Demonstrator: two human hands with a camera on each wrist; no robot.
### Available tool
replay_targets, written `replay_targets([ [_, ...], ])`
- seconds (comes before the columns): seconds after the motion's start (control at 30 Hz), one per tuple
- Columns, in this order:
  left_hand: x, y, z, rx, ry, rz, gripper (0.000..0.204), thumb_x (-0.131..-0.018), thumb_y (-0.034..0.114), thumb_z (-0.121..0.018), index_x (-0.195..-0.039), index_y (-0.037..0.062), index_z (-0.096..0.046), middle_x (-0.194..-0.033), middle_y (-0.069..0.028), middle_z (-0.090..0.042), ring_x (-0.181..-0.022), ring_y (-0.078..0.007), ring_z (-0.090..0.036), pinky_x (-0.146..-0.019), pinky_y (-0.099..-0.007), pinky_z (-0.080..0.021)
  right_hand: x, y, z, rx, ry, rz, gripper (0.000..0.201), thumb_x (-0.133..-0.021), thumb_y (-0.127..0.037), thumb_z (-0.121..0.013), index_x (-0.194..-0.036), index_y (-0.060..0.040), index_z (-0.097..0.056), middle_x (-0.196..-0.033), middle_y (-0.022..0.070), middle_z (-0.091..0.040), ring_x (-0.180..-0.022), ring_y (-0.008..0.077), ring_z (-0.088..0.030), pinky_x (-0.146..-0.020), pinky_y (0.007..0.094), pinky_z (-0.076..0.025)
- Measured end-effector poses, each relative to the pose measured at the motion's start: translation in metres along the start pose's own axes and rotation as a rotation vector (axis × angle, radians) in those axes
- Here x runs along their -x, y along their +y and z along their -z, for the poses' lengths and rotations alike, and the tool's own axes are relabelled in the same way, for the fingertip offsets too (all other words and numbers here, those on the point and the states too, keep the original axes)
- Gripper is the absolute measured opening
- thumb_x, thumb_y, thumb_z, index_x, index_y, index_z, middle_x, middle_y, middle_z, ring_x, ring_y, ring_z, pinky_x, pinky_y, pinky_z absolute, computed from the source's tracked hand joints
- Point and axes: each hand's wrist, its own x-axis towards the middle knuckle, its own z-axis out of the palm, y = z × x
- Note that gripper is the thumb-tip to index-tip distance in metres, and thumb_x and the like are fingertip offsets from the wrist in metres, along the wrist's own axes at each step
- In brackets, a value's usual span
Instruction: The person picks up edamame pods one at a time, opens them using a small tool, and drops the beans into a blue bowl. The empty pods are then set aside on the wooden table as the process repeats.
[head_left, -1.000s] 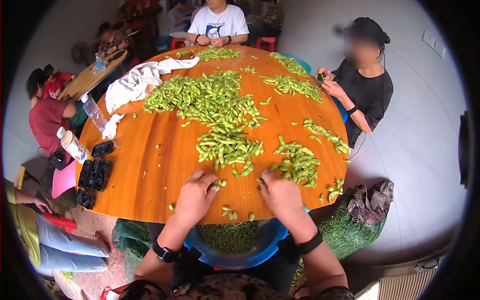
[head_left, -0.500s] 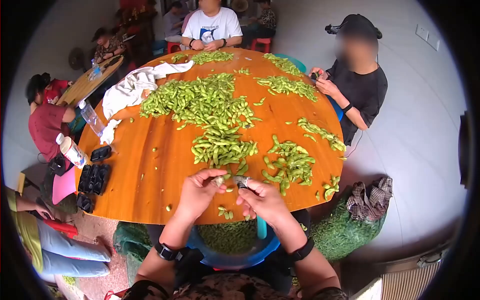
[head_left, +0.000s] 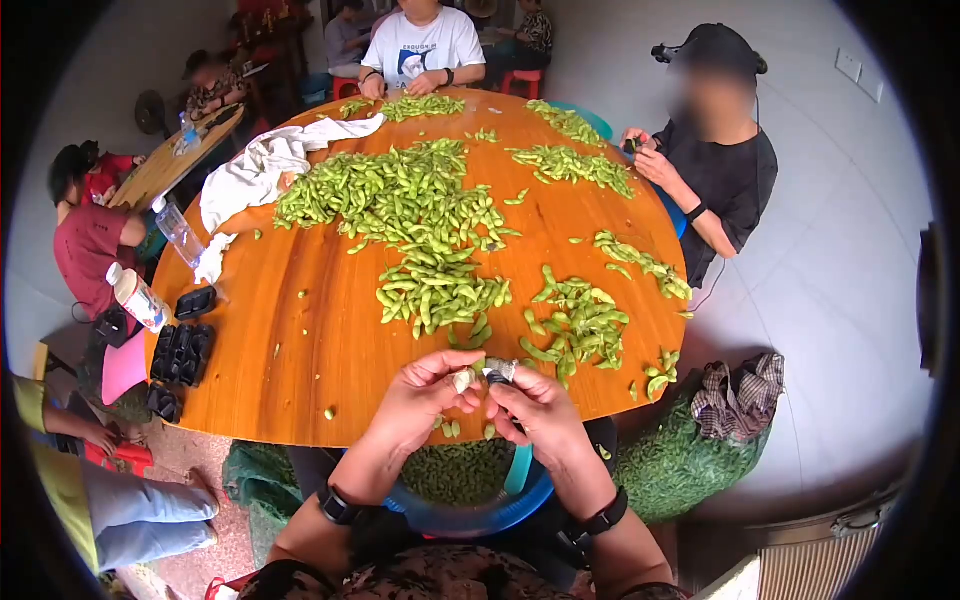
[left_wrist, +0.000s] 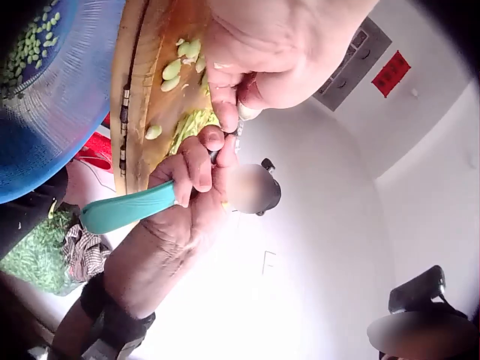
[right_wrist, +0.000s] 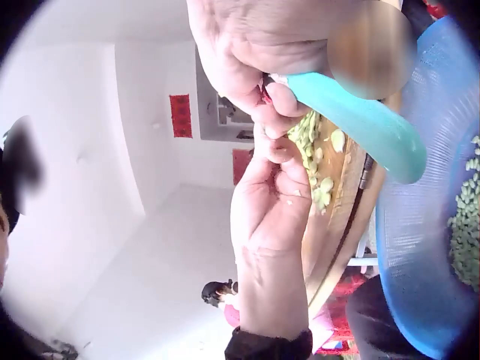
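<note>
In the head view my left hand and right hand meet fingertip to fingertip over the table's near edge. The left one pinches a green soybean pod, mostly hidden by fingers. Curled right fingers grip a tool with a teal handle, which hangs down toward the basin; its working end is largely covered by that hand. Something whitish covers the left thumb tip. Below the hands, a blue basin holds shelled green beans. A few loose beans lie on the table under the fingers.
Large heaps of soybean pods spread over the round wooden table. Black trays, bottles and a white cloth are at the left. A person in black sits at the right, above a full net sack.
The hands were apart at the table's near edge, each by the pods; they have come together at the middle. The teal handle has come into view below the right hand.
</note>
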Motion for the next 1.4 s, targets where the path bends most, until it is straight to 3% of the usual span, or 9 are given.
replay_targets([
  [0.3,0.000,-0.003,-0.004,0.092,0.010,0.109,0.031,-0.089,0.004,-0.061,-0.120,0.0045,-0.061,-0.091,-0.0070,-0.066,-0.076,-0.0146,-0.064,-0.068,-0.0258,-0.053,0.000,-0.002,-0.005,-0.005,0.092,-0.019,0.010,-0.093,-0.009,-0.055,-0.097,-0.0046,-0.062,-0.067,-0.0013,-0.054,-0.047,0.0030,-0.043,-0.040,0.0186,-0.032],
  [0.37,0.002,0.000,-0.018,-1.076,0.144,-0.555,0.032,-0.085,0.000,-0.062,-0.117,0.0042,-0.061,-0.091,-0.0130,-0.065,-0.078,-0.0231,-0.066,-0.071,-0.0287,-0.053,-0.001,0.004,-0.010,0.215,0.149,0.137,0.010,-0.093,-0.008,-0.055,-0.098,-0.0048,-0.062,-0.067,-0.0018,-0.054,-0.048,0.0029,-0.044,-0.041,0.0187,-0.034],
  [0.4,0.004,0.004,-0.021,-1.077,0.147,-0.555,0.032,-0.085,0.000,-0.062,-0.117,0.0042,-0.061,-0.091,-0.0130,-0.065,-0.078,-0.0231,-0.066,-0.071,-0.0287,-0.053,-0.002,0.005,-0.012,0.436,0.200,0.295,0.010,-0.092,-0.008,-0.055,-0.099,-0.0050,-0.062,-0.067,-0.0023,-0.054,-0.049,0.0028,-0.045,-0.043,0.0187,-0.036],
  [0.53,0.003,0.010,-0.016,-1.012,0.117,-0.475,0.033,-0.081,-0.006,-0.059,-0.113,0.0042,-0.061,-0.094,-0.0146,-0.063,-0.075,-0.0267,-0.064,-0.067,-0.0322,-0.052,0.007,-0.004,-0.016,0.404,0.173,0.282,0.011,-0.091,-0.005,-0.056,-0.100,-0.0035,-0.063,-0.068,-0.0023,-0.054,-0.054,0.0027,-0.047,-0.048,0.0195,-0.040],
  [0.63,0.005,0.011,-0.016,-0.769,0.112,-0.373,0.025,-0.089,-0.004,-0.051,-0.110,0.0017,-0.062,-0.082,-0.0041,-0.061,-0.067,-0.0082,-0.060,-0.057,-0.0235,-0.049,0.007,-0.011,-0.018,0.263,0.136,0.074,0.013,-0.090,-0.004,-0.057,-0.101,-0.0025,-0.063,-0.070,-0.0011,-0.056,-0.058,0.0037,-0.051,-0.052,0.0202,-0.042],
  [0.73,0.003,0.002,-0.015,-0.834,0.182,-0.355,0.023,-0.089,-0.002,-0.047,-0.109,-0.0002,-0.059,-0.079,-0.0037,-0.058,-0.063,-0.0076,-0.057,-0.054,-0.0212,-0.045,0.002,-0.001,-0.018,0.218,0.134,0.054,0.014,-0.089,-0.003,-0.057,-0.102,-0.0019,-0.063,-0.071,0.0000,-0.058,-0.061,0.0057,-0.054,-0.054,0.0212,-0.043],
  [0.97,-0.006,-0.002,-0.015,-0.387,0.202,0.074,0.022,-0.088,-0.004,-0.044,-0.106,0.0007,-0.056,-0.079,-0.0003,-0.055,-0.061,-0.0062,-0.050,-0.054,-0.0229,-0.042,-0.005,0.015,-0.016,0.609,0.281,0.393,0.019,-0.086,-0.002,-0.059,-0.104,-0.0019,-0.064,-0.070,-0.0006,-0.057,-0.062,0.0040,-0.051,-0.055,0.0225,-0.044],
  [1.23,0.045,0.026,0.013,-1.327,0.299,-0.582,0.029,-0.074,-0.011,-0.047,-0.096,0.0006,-0.061,-0.087,-0.0165,-0.057,-0.083,-0.0349,-0.056,-0.075,-0.0386,-0.048,-0.014,-0.002,0.056,0.571,0.495,0.316,0.011,-0.091,-0.003,-0.050,-0.094,-0.0015,-0.060,-0.067,0.0011,-0.058,-0.053,0.0076,-0.052,-0.049,0.0212,-0.041],
  [1.4,0.073,0.021,0.059,-1.517,0.622,-0.430,0.023,-0.074,-0.008,-0.051,-0.094,0.0001,-0.060,-0.093,-0.0183,-0.054,-0.087,-0.0377,-0.051,-0.080,-0.0445,-0.043,-0.004,-0.014,0.051,0.229,0.452,0.178,0.010,-0.093,-0.008,-0.052,-0.096,-0.0027,-0.060,-0.066,0.0018,-0.056,-0.043,0.0050,-0.043,-0.039,0.0206,-0.032],
])
